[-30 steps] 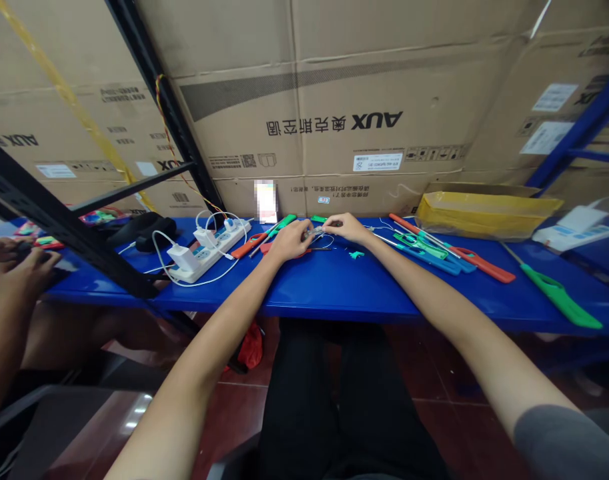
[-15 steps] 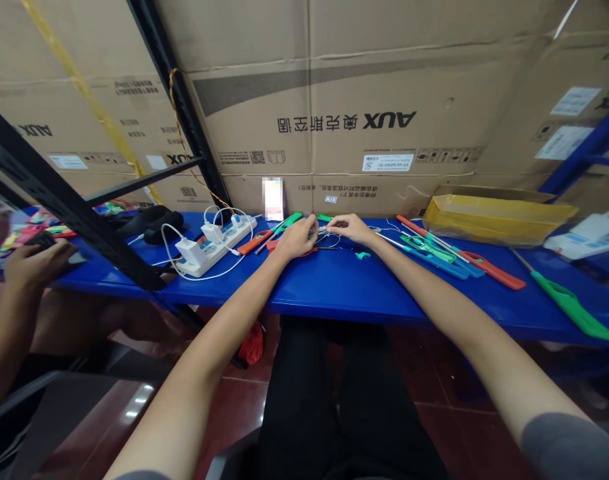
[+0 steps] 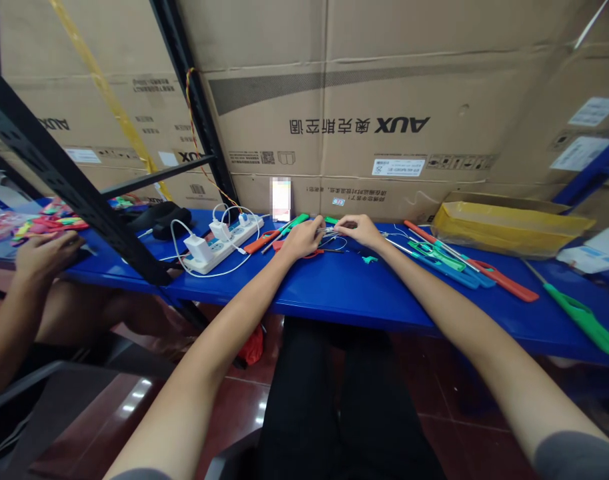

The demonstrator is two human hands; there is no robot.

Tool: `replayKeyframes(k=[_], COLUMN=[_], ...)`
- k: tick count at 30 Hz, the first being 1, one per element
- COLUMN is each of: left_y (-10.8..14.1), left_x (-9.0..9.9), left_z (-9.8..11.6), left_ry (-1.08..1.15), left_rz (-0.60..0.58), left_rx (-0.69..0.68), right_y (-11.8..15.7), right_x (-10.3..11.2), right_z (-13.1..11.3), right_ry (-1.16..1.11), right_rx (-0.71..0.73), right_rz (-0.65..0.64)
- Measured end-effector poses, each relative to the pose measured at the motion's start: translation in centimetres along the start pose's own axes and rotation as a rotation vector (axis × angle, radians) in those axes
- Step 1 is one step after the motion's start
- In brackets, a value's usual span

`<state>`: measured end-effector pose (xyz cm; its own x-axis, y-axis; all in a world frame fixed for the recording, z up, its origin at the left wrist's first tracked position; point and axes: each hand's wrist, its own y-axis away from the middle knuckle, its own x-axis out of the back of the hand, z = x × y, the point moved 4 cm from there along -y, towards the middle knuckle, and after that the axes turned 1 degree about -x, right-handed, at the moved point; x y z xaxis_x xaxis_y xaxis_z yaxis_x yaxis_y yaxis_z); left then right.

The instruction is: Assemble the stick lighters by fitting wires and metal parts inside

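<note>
My left hand [image 3: 304, 238] is closed, its fingers curled around the near end of a small, thin, silvery piece [image 3: 329, 232] with fine wires. From the other side my right hand [image 3: 363, 230] pinches with thumb and forefinger at that piece; what exactly lies in its fingertips is too small to name. Under my left hand lies a red-handled lighter [image 3: 309, 253] with a dark rod. A scrap of green plastic [image 3: 369, 259] rests on the blue table just below my right hand. Right of it are several long-nosed lighters, among them a blue one [image 3: 449, 268] and a red one [image 3: 509, 283].
A white power strip [image 3: 209, 259] with plugged-in chargers and cables lies left, beside a black rack post [image 3: 134, 247]. A lit phone [image 3: 281, 200] leans on the cardboard behind. At right stand a yellow-taped box [image 3: 514, 230] and a green lighter [image 3: 574, 310]. A co-worker's hand [image 3: 44, 257] is at far left.
The view has swung slightly left, so everything sits further right. My hands stay together around the silvery piece. The dark object in the co-worker's hand no longer shows.
</note>
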<state>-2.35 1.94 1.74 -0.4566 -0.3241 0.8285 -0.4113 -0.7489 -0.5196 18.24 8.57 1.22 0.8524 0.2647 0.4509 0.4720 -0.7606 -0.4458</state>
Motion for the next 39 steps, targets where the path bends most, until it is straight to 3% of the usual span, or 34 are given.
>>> replayKeyframes(k=[12,20,25,31,39], left_y=[-0.1,-0.2,-0.3,-0.3,-0.2], left_x=[0.1,0.5,1.1,1.6,1.1], left_z=[-0.4,-1.3,-2.6,-4.2,-3.3], left_ry=[0.039,0.049,0.074,0.060,0.112], left_rz=[0.000,0.012,0.053,0.057,-0.012], left_rx=[0.009,-0.018,0.047,0.162,0.083], right_y=[0.3,0.5,0.1,-0.1,-0.1], right_x=[-0.4,-1.1,0.2,2.7,3.3], right_z=[-0.9,-0.2,0.6,2.2,3.2], right_ry=[0.197,0.176,0.212,0.281,0.298], right_rx=[0.115,0.047,-0.009,-0.064,-0.095], right_rz=[0.078,0.080,0.101,0.019,-0.044])
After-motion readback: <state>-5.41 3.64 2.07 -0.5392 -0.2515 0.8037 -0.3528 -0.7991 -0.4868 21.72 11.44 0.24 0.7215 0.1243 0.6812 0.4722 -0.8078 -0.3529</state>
